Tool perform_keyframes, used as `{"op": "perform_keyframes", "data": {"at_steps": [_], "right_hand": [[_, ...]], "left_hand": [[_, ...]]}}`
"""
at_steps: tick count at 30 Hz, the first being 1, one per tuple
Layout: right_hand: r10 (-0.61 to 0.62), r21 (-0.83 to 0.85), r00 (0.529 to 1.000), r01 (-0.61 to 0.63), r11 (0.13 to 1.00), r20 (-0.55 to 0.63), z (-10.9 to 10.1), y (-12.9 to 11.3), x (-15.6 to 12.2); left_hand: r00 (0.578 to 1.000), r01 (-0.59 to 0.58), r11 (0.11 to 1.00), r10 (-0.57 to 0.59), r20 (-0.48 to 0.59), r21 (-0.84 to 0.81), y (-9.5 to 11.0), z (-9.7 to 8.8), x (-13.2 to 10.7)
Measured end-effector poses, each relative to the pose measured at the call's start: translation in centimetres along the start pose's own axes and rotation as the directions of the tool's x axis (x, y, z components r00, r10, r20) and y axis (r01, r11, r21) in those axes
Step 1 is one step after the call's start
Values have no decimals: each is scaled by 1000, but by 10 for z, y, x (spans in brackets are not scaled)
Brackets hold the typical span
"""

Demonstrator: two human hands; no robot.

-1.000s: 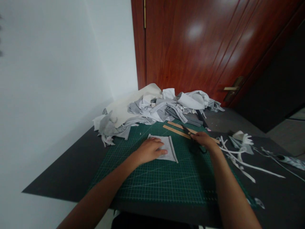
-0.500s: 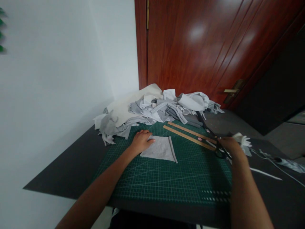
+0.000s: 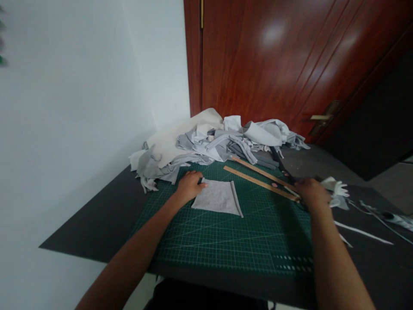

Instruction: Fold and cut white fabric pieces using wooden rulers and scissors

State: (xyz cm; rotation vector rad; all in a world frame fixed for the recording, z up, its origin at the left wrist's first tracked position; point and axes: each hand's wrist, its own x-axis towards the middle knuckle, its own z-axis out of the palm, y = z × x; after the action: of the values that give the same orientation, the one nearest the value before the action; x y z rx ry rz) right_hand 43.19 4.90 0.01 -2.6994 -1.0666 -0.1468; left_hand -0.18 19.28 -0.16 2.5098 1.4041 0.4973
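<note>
Head view shows my left hand [image 3: 189, 186] lying flat, fingers together, on the left edge of a grey fabric piece [image 3: 217, 198] spread near the far edge of the green cutting mat [image 3: 226, 241]. At the mat's right edge my right hand [image 3: 311, 193] sits at the near end of the wooden ruler [image 3: 260, 183], curled over something dark I cannot make out, so its grip is unclear. Behind the mat, at the table's far edge, lies a heap of grey and white cloth [image 3: 219, 142].
</note>
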Motion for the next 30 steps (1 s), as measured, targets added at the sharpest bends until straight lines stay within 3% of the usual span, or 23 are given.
{"op": "perform_keyframes", "data": {"at_steps": [2, 4, 7, 11, 19, 26, 30], "right_hand": [[-162, 72, 986, 159, 985, 38, -5, -27, -10], [-375, 138, 925, 364, 921, 63, -6, -58, -24], [-479, 32, 876, 478, 878, 55, -2, -96, -48], [-468, -56, 873, 478, 876, 139, 6, -116, -65], [-411, 50, 881, 411, 910, 234, 15, -119, -63], [-396, -3, 891, 407, 913, 220, 12, -126, -77], [-398, 58, 882, 396, 916, 252, 14, -123, -73]], "left_hand": [[999, 28, 999, -27, 20, -38, -1, 3, 1], [998, 46, 996, -43, 36, -78, -2, 5, 3], [999, 48, 991, -45, 26, -125, -5, 8, 4], [999, 38, 980, -42, -17, -196, -9, 9, 7], [988, 69, 894, -121, -91, -442, -7, 11, 15], [963, 183, 722, -267, -24, -668, -3, 18, 18], [948, 280, 592, -296, 119, -756, 1, 16, 13]]}}
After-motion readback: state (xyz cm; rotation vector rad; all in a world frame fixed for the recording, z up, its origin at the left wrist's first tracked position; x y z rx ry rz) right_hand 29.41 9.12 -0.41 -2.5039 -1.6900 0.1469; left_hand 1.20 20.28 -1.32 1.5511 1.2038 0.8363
